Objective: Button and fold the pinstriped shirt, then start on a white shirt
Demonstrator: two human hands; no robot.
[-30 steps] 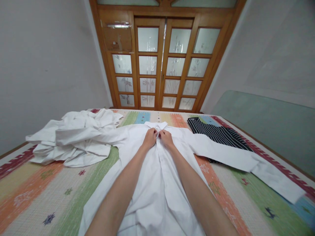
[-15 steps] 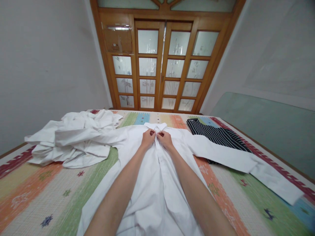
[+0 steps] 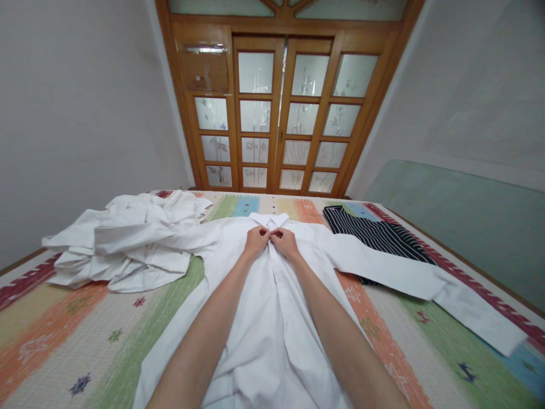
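A white long-sleeved shirt (image 3: pixel 272 324) lies front side up before me, its collar (image 3: pixel 269 219) at the far end and its sleeves spread to both sides. Just below the collar, my left hand (image 3: pixel 257 241) pinches the edge of the front opening. My right hand (image 3: pixel 284 241) pinches the same spot from the other side, fingertips almost meeting the left ones. Any button between the fingers is hidden. Further down, the front placket (image 3: pixel 279 278) runs toward me between my forearms.
A crumpled heap of white clothing (image 3: pixel 140 238) lies at the left, touching the shirt's left sleeve. Under the right sleeve (image 3: pixel 392 270) is a black-and-white striped garment (image 3: pixel 378 233). All rest on a colourful striped bedspread (image 3: pixel 106 335). Wooden glass-paned doors (image 3: pixel 272 113) stand beyond.
Both hands stay at the top of the shirt front, with only a slight shift of the fingers. The clothes lie as before.
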